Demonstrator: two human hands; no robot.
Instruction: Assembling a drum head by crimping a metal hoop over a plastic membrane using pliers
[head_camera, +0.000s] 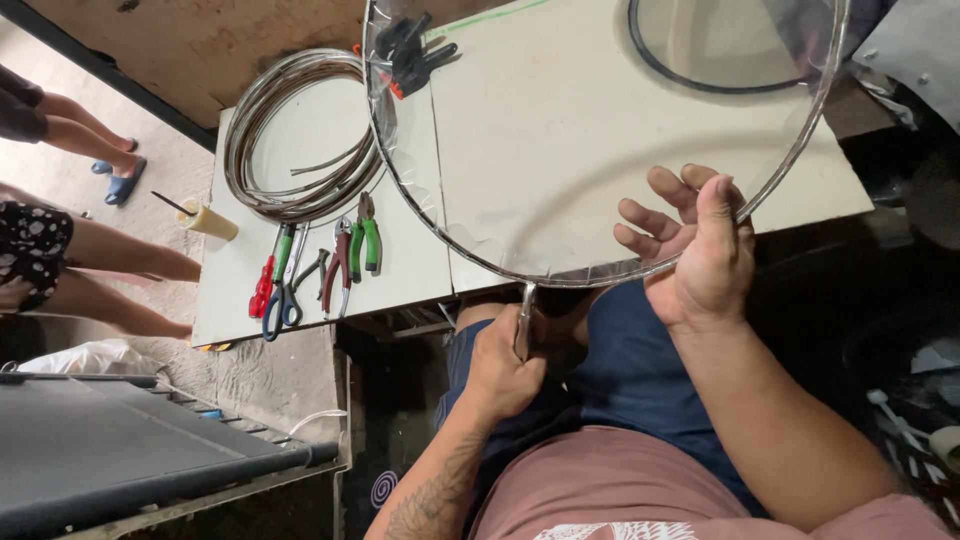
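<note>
A large round metal hoop (407, 196) covered with clear plastic film rests over the white table (560, 130) and reaches out past its near edge. My left hand (500, 368) is closed around the handles of metal pliers (524, 318), whose jaws bite the hoop's lower rim. My right hand (695, 250) grips the rim at the lower right, thumb on top and fingers under the film. Black spring clamps (410, 50) are clipped on the hoop's upper left edge.
A coil of metal strip (290, 140) lies on the table's left part. Below it are green-handled pliers (365, 240), red-handled pliers (338, 265), blue scissors (283, 298), a red screwdriver (263, 285) and a cream cylinder (208, 220). Other people's legs (100, 255) stand at left.
</note>
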